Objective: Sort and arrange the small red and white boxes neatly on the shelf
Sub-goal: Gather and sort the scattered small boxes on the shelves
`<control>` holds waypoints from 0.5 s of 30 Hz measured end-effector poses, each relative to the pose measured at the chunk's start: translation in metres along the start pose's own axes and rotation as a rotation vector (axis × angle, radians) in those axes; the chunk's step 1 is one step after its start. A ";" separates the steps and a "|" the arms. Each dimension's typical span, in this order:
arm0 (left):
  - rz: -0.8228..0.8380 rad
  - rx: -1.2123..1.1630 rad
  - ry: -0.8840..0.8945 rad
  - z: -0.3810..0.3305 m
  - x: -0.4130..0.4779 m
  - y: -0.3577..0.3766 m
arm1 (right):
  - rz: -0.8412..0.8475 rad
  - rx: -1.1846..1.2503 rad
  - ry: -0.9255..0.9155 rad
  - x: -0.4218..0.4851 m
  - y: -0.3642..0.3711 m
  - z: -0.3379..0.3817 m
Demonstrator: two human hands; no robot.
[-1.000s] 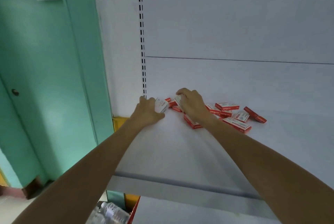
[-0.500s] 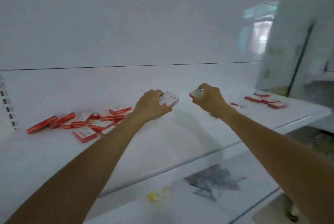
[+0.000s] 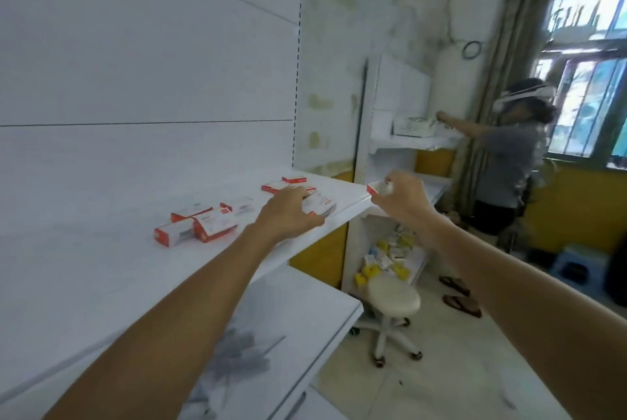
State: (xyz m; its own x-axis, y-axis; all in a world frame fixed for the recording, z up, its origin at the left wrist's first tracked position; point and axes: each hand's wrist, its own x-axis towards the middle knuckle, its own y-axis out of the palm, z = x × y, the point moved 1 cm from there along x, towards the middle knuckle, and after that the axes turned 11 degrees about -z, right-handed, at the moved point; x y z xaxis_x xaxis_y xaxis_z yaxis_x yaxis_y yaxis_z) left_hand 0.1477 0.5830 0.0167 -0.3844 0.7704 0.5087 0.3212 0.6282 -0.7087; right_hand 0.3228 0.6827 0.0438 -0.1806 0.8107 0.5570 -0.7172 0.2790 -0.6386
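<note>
White shelf (image 3: pixel 101 267) runs from lower left up to frame ctr: smooth, matte, w/ a white back panel (image 3: pixel 135 63) behind and a slotted upright (image 3: pixel 298 46) at its right end.

L hand (image 3: pixel 288 212), frame ctr, is clamped on a flat red-and-white box (image 3: pixel 322 204) that lies on the shelf near the front edge. Its fingers are curled over the top, thumb on the near side. R hand (image 3: pixel 403 199), just right of ctr, pinches a second box (image 3: pixel 376 187) in its fingertips, in the air just past the shelf's right corner.

Loose boxes (image 3: pixel 196 226) huddle left of the L hand, some touching. Far boxes (image 3: pixel 293 179) lie further back near the shelf end.

A lower shelf (image 3: pixel 288 318) juts out at bottom ctr.

Right half: pale floor, white swivel stool (image 3: pixel 393 295), second shelving unit (image 3: pixel 390 148) w/ yellow & white packs (image 3: pixel 383 256) low down, and sandals (image 3: pixel 458 294). Curtain (image 3: pixel 502 46) & window (image 3: pixel 587 63) are upper right. Another person (image 3: pixel 509 155) in a headset reaches toward a white basket (image 3: pixel 412 126) on that unit.
</note>
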 end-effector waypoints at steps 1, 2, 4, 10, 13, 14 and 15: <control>0.002 -0.015 0.002 -0.008 0.006 0.014 | -0.001 -0.002 -0.005 0.005 0.001 -0.014; 0.005 -0.036 0.007 -0.015 0.011 0.027 | 0.000 -0.004 -0.001 0.010 0.002 -0.027; 0.015 -0.066 0.022 -0.026 0.021 0.050 | 0.006 -0.013 0.011 0.020 0.005 -0.048; 0.027 -0.029 0.050 -0.034 0.063 0.093 | 0.040 -0.007 0.003 0.061 0.028 -0.086; 0.030 -0.010 0.035 -0.029 0.095 0.113 | 0.046 0.003 -0.004 0.088 0.051 -0.098; 0.028 -0.012 0.027 -0.025 0.106 0.119 | 0.047 0.003 -0.006 0.098 0.059 -0.101; 0.022 -0.016 0.019 -0.021 0.118 0.124 | 0.049 0.004 -0.005 0.110 0.067 -0.102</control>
State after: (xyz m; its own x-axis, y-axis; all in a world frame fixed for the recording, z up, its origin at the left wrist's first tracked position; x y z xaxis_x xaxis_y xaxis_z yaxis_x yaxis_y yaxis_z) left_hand 0.1605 0.7539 -0.0010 -0.3608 0.7860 0.5020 0.3438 0.6124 -0.7119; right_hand 0.3234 0.8435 0.0078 -0.2193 0.8205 0.5278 -0.7097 0.2371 -0.6634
